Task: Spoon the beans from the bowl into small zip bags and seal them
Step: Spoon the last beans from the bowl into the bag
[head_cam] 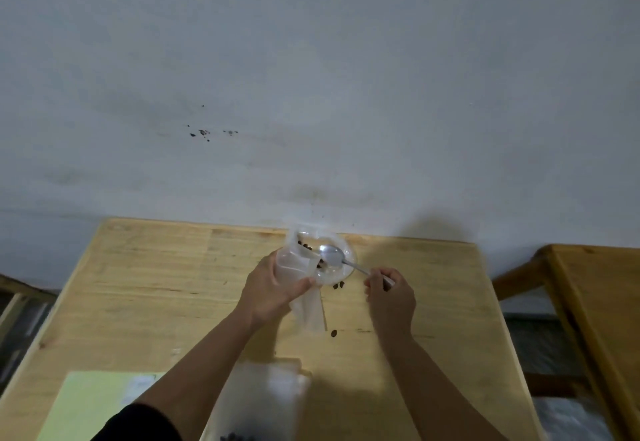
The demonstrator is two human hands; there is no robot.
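Bowl [337,269] sits at the table's [156,285] far edge. Left hand [273,288] grips a bag [304,288] at the rim — mouth ready; right hand [389,293] pinches the spoon [334,255] over the beans [320,264].

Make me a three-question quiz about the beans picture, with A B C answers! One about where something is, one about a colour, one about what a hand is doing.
1. Where is the spoon's scoop end?
A. Over the clear bowl
B. On the green sheet
C. On the floor

2. What colour is the sheet at the table's near left corner?
A. Red
B. Light green
C. Black

3. What is the left hand doing?
A. Lying flat on the table
B. Holding a small clear zip bag
C. Holding the spoon

Answers:
1. A: the spoon sits over the bowl.
2. B: the sheet is pale green.
3. B: the left hand grips the zip bag; the right hand has the spoon.
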